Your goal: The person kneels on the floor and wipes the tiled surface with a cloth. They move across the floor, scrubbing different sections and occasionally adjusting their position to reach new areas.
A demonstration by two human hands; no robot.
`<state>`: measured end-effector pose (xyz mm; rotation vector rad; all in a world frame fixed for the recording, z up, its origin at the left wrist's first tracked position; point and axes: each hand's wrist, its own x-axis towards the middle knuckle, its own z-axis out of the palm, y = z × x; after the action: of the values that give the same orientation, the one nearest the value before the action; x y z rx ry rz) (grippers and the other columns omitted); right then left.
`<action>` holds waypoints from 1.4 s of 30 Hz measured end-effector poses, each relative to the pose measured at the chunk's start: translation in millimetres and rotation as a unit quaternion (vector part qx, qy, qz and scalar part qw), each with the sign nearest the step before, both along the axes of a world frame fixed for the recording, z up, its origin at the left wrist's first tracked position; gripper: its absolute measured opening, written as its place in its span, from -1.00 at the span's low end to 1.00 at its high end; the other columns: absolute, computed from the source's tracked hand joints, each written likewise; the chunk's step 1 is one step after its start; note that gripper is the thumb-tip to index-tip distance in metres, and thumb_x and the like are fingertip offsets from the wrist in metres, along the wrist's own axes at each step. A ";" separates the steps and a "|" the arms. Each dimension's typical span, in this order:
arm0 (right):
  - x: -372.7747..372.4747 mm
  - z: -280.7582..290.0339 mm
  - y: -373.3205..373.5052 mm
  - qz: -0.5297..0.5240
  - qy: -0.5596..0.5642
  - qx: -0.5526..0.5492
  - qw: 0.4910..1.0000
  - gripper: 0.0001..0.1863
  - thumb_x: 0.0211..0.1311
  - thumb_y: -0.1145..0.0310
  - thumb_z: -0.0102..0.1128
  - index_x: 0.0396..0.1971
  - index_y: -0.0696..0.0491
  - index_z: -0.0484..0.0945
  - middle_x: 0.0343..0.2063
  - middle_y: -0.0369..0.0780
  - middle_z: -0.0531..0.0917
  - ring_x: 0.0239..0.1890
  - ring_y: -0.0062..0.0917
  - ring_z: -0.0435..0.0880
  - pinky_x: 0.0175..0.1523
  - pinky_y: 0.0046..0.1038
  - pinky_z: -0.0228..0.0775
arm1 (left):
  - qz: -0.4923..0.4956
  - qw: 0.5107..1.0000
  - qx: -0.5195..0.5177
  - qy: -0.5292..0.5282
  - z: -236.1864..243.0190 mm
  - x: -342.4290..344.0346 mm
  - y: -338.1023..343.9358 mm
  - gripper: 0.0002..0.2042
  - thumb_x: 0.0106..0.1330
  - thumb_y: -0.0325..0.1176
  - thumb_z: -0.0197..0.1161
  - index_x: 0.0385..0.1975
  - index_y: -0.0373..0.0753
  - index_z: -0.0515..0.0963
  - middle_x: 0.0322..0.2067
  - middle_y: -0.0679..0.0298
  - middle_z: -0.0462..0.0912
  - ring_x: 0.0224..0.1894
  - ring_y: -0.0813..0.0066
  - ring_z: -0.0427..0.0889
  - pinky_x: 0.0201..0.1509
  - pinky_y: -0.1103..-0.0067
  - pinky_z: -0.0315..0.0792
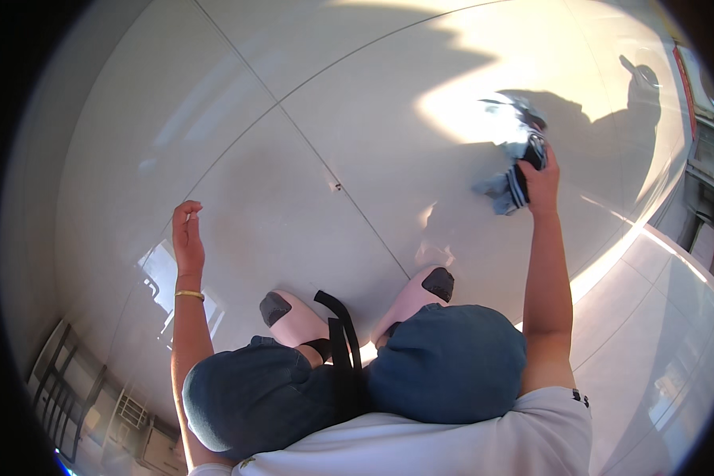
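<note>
1. Glossy tiled floor; at two o'clock, a blue-and-black striped cloth, its far end washed out by glare.
2. The right hand grips its dark middle, a sensible hold: it seems light, limp. Fingertips are hidden.
3. Nine o'clock: left hand, fingers loosely curled, apparently empty.

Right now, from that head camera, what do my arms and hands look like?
Both forearms are bare, and neither hand wears a glove. A thin gold-coloured bracelet circles the wrist of your left hand. Above your right hand, a short white sleeve has small dark marks near its edge.
</note>
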<state>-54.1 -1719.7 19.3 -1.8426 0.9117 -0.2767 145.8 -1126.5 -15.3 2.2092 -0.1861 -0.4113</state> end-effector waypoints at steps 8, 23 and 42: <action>-14.3 -60.4 119.6 0.186 0.224 -0.341 0.894 -0.01 -0.31 0.37 0.46 0.27 -0.45 0.25 -0.05 -0.01 0.44 -0.03 -0.04 0.40 0.10 -0.14 0.30 | -0.073 0.996 -0.027 -0.050 -5.8 -8.1 -58.4 -0.84 0.36 -0.59 -0.06 -0.20 -0.25 0.47 -0.14 0.25 0.48 -0.07 0.44 0.46 0.05 0.59 0.34; 83.7 27.2 257.8 0.264 0.037 0.033 0.963 -0.22 -0.16 0.45 0.31 0.21 -0.28 0.38 -0.11 -0.10 0.49 -0.01 -0.15 0.46 0.08 -0.24 0.37 | -0.081 0.989 -0.117 -0.030 -30.4 20.4 -62.4 -0.79 0.35 -0.63 -0.12 -0.12 -0.30 0.43 -0.10 0.27 0.45 -0.01 0.49 0.42 0.12 0.61 0.29; -190.2 8.4 23.2 -0.241 -0.221 -0.085 0.941 -0.11 -0.18 0.64 0.23 0.32 0.15 0.17 0.30 -0.14 0.25 0.35 -0.37 0.20 0.41 -0.39 -0.03 | -0.364 0.926 0.060 -0.074 80.6 48.4 -172.4 -0.89 0.30 -0.47 0.04 -0.22 -0.21 0.45 -0.13 0.23 0.49 0.02 0.24 0.45 0.13 0.43 0.35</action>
<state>-244.3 -1696.5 27.7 -1.5848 1.0251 -1.0572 194.1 -1298.8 65.2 2.2291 -1.1090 -0.6657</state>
